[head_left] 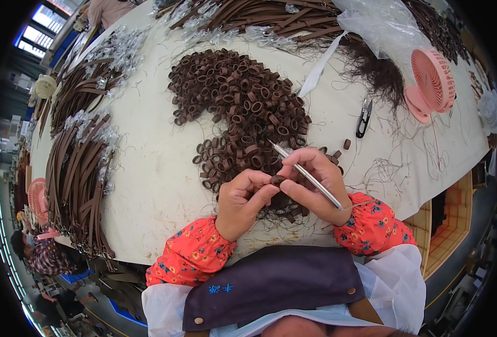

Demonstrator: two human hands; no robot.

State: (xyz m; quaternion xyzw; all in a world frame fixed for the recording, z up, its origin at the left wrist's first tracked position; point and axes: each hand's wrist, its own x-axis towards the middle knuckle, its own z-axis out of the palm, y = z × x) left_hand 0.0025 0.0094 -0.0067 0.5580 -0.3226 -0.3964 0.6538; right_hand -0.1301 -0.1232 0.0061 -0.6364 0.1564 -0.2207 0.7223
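A small brown leather loop (277, 180) sits between the fingertips of my two hands, above the near side of the pile. My left hand (240, 201) is closed, pinching the loop's left side between thumb and fingers. My right hand (320, 182) is closed too, with its thumb and fingertips at the loop's right side. It also holds a silver pen-shaped tool (314, 181), whose thin pointed tip points to the far left, over the pile. Just beyond my hands spreads a large pile of brown leather loops (251, 106).
Bundles of brown straps (77, 185) lie at the left and far edges of the table (147, 185). Black thread snips (364, 119), a pink fan (432, 81) and clear plastic (383, 28) are to the right and far right. Loose dark threads lie about. A wooden crate (450, 222) stands beyond the right edge.
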